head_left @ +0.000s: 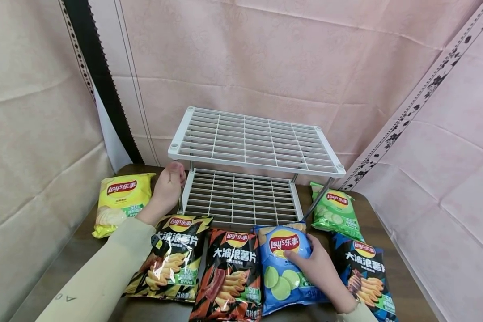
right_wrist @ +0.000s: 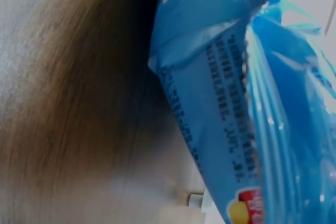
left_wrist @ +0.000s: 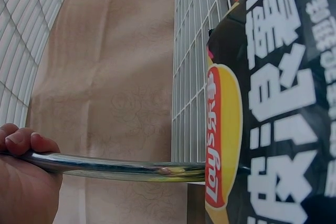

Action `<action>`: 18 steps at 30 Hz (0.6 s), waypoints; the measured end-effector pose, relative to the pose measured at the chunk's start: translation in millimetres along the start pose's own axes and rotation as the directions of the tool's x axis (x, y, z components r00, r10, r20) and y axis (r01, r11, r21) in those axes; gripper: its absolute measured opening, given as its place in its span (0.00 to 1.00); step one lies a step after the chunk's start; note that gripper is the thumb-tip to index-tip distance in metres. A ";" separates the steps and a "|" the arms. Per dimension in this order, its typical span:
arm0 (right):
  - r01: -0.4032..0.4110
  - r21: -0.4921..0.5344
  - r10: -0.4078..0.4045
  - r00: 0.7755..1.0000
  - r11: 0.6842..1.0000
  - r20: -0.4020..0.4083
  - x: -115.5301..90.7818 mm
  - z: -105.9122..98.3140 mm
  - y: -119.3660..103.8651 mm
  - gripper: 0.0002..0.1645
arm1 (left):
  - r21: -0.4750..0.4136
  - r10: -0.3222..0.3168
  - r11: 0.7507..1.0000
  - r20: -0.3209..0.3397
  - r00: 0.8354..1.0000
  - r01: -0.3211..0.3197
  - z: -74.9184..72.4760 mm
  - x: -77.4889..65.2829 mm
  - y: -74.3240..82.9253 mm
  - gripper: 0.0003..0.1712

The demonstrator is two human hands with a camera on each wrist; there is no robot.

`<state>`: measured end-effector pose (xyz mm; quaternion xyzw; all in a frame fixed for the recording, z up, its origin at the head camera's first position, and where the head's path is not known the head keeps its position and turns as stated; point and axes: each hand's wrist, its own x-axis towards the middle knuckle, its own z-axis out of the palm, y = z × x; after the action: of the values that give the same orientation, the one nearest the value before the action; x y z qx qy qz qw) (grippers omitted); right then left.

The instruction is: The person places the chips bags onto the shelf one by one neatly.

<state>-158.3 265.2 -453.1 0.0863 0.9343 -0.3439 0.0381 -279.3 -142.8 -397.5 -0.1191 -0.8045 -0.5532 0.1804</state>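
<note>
A white two-tier rack (head_left: 257,145) with metal posts stands at the back of the table. My left hand (head_left: 170,185) grips its front left post (left_wrist: 126,167), fingers curled round the metal near the top tier in the left wrist view. At the front, my right hand (head_left: 319,268) holds a blue chip bag (head_left: 283,293) with lime slices on it by its right side. The thumb lies on the front of the bag; the other fingers are hidden behind it. In the right wrist view the crimped edge and back of the blue bag (right_wrist: 210,93) show close up.
Left of the blue bag lie a red-black chip bag (head_left: 233,268) and a yellow-black one (head_left: 173,259). A yellow bag (head_left: 122,201) is at the far left. On the right are a green bag (head_left: 338,212) and a dark blue one (head_left: 366,277). Pink cloth (head_left: 241,58) hangs behind.
</note>
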 end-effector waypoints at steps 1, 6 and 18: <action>0.001 0.002 -0.001 1.000 1.000 0.001 0.1 -0.5 -0.1 0.65 | -0.001 0.002 1.000 -0.003 1.000 -0.002 0.0 0.0 0.4 0.31; 0.011 0.026 -0.011 1.000 1.000 0.019 2.6 -5.1 -0.2 0.63 | 0.004 0.012 1.000 -0.007 1.000 -0.012 0.5 1.0 1.3 0.31; -0.155 0.144 0.133 0.979 0.977 0.154 4.4 -9.2 13.3 0.61 | -0.013 0.002 1.000 -0.009 1.000 -0.002 1.0 -0.6 0.2 0.31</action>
<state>-160.3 281.7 -455.1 0.1315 0.8907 -0.4172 0.1234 -278.8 -141.7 -397.9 -0.1188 -0.7998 -0.5589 0.1838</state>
